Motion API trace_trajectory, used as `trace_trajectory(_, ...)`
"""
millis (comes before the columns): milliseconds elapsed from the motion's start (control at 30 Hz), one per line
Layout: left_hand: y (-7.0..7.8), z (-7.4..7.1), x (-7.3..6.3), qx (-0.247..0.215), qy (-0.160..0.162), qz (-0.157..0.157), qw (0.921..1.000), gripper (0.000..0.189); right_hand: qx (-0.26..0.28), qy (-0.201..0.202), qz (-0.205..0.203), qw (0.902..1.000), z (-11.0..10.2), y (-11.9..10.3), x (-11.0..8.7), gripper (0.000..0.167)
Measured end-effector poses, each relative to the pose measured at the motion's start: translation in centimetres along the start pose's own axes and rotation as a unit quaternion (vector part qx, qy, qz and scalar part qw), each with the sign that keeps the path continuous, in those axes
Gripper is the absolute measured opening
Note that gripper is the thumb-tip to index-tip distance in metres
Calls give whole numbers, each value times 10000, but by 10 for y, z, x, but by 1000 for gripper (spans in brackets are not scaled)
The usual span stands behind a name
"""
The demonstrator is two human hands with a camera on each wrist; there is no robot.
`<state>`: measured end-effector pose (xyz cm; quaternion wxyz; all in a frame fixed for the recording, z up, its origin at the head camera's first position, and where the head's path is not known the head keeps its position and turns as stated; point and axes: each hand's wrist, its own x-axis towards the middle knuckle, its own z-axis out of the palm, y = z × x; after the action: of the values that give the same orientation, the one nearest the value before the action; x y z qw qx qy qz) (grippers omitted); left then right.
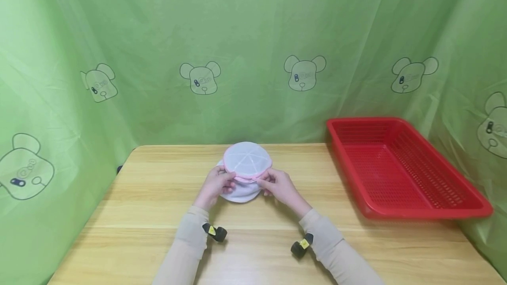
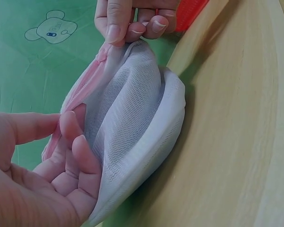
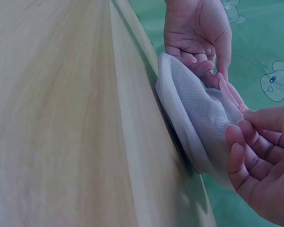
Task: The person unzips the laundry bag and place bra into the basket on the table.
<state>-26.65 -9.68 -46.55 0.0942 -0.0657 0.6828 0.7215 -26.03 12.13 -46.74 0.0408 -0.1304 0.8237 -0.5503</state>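
A round white mesh laundry bag (image 1: 246, 157) with a pink zipper stands at the far middle of the table, its segmented circular top tilted toward me and its soft side bulging below. My left hand (image 1: 215, 183) pinches the pink zipper edge at the left between thumb and index finger, the other fingers against the mesh. At the right end of that edge, my right hand (image 1: 279, 185) pinches the zipper band. In the left wrist view the pink zipper (image 2: 89, 82) runs between both hands. The right fingertips partly cover its end, so the pull is hard to make out.
To the right stands a red plastic basket (image 1: 368, 203) with perforated walls. The wooden table (image 1: 150, 179) meets a green curtain (image 1: 253, 113) printed with bear heads at its back and sides.
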Motion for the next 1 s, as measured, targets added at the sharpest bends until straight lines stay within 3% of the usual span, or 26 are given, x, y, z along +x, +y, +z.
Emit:
trace_trajectory(567,-1,-1,2,41,103,13,9999,34,23,-63,13,10000,-1,0,0,11)
trace_trajectory(1000,-1,-3,3,-1,3,-18,10000,35,-22,62,28,10000,-1,3,2,11)
